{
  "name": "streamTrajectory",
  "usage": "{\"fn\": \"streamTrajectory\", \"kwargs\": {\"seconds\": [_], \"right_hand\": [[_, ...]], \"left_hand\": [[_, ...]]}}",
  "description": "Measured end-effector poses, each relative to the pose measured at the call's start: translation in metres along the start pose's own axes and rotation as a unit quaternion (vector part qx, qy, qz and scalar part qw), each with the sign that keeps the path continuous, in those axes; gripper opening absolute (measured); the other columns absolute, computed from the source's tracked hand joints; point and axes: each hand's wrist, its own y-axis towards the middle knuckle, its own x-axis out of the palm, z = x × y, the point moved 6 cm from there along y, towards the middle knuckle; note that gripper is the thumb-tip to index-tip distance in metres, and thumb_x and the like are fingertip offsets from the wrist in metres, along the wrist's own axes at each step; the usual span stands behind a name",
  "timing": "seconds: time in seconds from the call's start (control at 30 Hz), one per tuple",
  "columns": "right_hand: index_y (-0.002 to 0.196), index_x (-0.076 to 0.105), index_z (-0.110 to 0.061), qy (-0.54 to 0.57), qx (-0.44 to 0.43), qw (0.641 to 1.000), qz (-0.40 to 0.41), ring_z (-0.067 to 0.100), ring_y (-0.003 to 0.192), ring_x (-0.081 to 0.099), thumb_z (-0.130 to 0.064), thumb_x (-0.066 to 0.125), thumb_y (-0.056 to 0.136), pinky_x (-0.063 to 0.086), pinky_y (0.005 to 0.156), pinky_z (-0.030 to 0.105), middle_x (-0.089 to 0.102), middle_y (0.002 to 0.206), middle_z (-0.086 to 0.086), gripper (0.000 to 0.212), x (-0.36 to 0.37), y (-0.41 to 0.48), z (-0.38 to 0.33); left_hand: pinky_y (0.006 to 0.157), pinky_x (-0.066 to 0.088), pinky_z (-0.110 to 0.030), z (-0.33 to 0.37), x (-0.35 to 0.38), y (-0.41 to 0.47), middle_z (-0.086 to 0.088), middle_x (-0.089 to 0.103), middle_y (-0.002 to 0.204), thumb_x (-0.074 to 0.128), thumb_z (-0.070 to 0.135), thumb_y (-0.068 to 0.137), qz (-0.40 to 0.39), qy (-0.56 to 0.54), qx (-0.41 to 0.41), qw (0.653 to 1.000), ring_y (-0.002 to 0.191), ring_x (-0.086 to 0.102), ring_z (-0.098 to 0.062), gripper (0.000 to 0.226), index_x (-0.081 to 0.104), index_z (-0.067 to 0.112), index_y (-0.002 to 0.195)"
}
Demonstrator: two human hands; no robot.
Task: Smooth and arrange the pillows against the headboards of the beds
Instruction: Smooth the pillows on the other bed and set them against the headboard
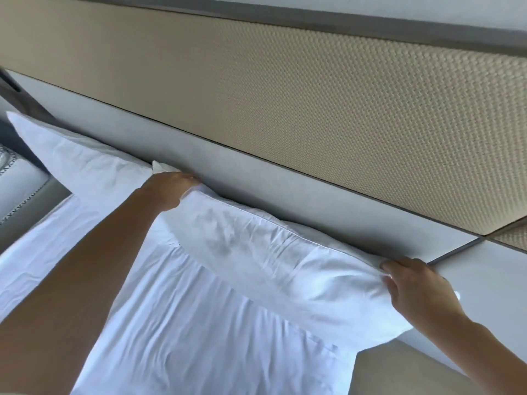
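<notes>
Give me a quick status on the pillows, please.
Left hand grips right pillow at left corner; right hand at right end. Pillow against headboard. Nothing in the way.

Nothing readable shows. The pillow (271, 252) gripped by the left hand (168, 192) and the right hand (413, 289) carries no legible label or print. The woven headboard (313, 109) beyond the hands shows only its texture. The stitched marks on the cloth (17, 189) left of the left hand are a pattern, not letters.
</notes>
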Motion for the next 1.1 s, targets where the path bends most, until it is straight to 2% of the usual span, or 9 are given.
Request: {"fn": "streamTrajectory", "kwargs": {"seconds": [0.07,0.2,0.4,0.47,0.6,0.7,0.8,0.97,1.1], "right_hand": [[0.076,0.073,-0.013,0.014,-0.011,0.999,0.030,0.034,0.063,0.063,-0.002,0.082,0.069,0.048,0.048,0.034,0.066,0.069,0.005,0.016,0.005,0.000,0.005],[0.080,0.074,-0.012,0.041,-0.022,0.991,0.129,0.036,0.062,0.064,-0.020,0.060,0.083,0.052,0.049,0.038,0.067,0.073,0.007,0.017,0.000,-0.002,0.017],[0.089,0.077,-0.017,-0.007,0.015,0.997,0.069,0.035,0.069,0.067,-0.010,0.077,0.074,0.056,0.052,0.041,0.072,0.081,0.004,0.017,0.021,-0.006,0.036],[0.088,0.074,-0.022,-0.006,0.022,0.997,0.079,0.034,0.067,0.066,-0.017,0.071,0.079,0.055,0.051,0.039,0.070,0.079,0.000,0.010,0.022,-0.009,0.044],[0.091,0.061,-0.028,0.025,0.006,0.994,0.104,0.032,0.061,0.062,-0.037,0.045,0.089,0.049,0.051,0.032,0.061,0.073,-0.003,0.019,0.011,-0.011,0.049],[0.085,0.068,-0.020,-0.004,0.023,0.998,0.065,0.034,0.057,0.062,-0.023,0.059,0.085,0.051,0.049,0.036,0.064,0.070,0.002,0.010,0.001,-0.010,0.038],[0.096,0.074,-0.013,-0.021,0.037,0.999,-0.009,0.035,0.064,0.066,-0.012,0.077,0.075,0.053,0.053,0.038,0.070,0.078,0.007,0.021,-0.013,-0.008,0.022],[0.137,0.053,-0.021,-0.017,-0.033,0.993,-0.116,0.025,0.114,0.059,-0.043,0.052,0.097,0.052,0.088,0.038,0.064,0.126,0.001,0.045,-0.039,-0.001,-0.012],[0.146,0.040,-0.016,0.038,-0.081,0.987,-0.136,0.028,0.127,0.048,-0.050,0.048,0.098,0.046,0.101,0.041,0.051,0.141,0.007,0.058,-0.049,0.000,-0.028]], "left_hand": [[0.092,0.047,-0.038,-0.005,0.006,0.006,-0.004,0.063,0.119,0.049,-0.006,0.086,-0.045,0.007,-0.013,0.999,0.114,0.060,-0.029,0.043,0.066,0.020,0.116],[0.079,0.048,-0.035,-0.021,-0.012,0.015,-0.016,0.064,0.107,0.062,0.009,0.089,-0.019,0.043,-0.067,0.997,0.102,0.062,-0.037,0.014,0.067,0.010,0.102],[0.086,0.054,-0.041,-0.039,-0.009,0.015,-0.005,0.059,0.132,0.053,-0.010,0.080,-0.013,0.068,-0.022,0.997,0.109,0.064,-0.034,0.053,0.062,0.017,0.124],[0.086,0.054,-0.039,-0.038,0.000,0.011,-0.010,0.066,0.120,0.053,-0.006,0.084,-0.049,0.104,-0.032,0.993,0.107,0.064,-0.033,0.040,0.067,0.016,0.114],[0.074,0.052,-0.044,-0.050,-0.017,-0.005,-0.022,0.068,0.091,0.059,-0.007,0.081,0.048,0.087,-0.143,0.985,0.088,0.066,-0.043,0.016,0.068,0.001,0.091],[0.067,0.052,-0.048,-0.056,-0.031,-0.026,-0.028,0.063,0.083,0.058,-0.016,0.075,0.131,0.009,-0.227,0.965,0.076,0.064,-0.048,0.015,0.063,-0.005,0.084],[0.072,0.049,-0.044,-0.037,-0.033,-0.051,-0.021,0.064,0.096,0.060,0.006,0.089,0.142,-0.051,-0.249,0.957,0.088,0.063,-0.045,0.012,0.062,0.001,0.100],[0.085,0.049,-0.044,0.044,-0.004,-0.121,-0.013,0.064,0.118,0.051,0.043,0.097,0.073,-0.079,-0.251,0.962,0.110,0.059,-0.036,0.045,0.056,0.011,0.128],[0.106,0.038,-0.046,0.136,0.027,-0.185,-0.011,0.044,0.151,0.043,0.062,0.094,0.002,-0.153,-0.283,0.947,0.140,0.037,-0.034,0.067,0.040,0.021,0.148]]}}
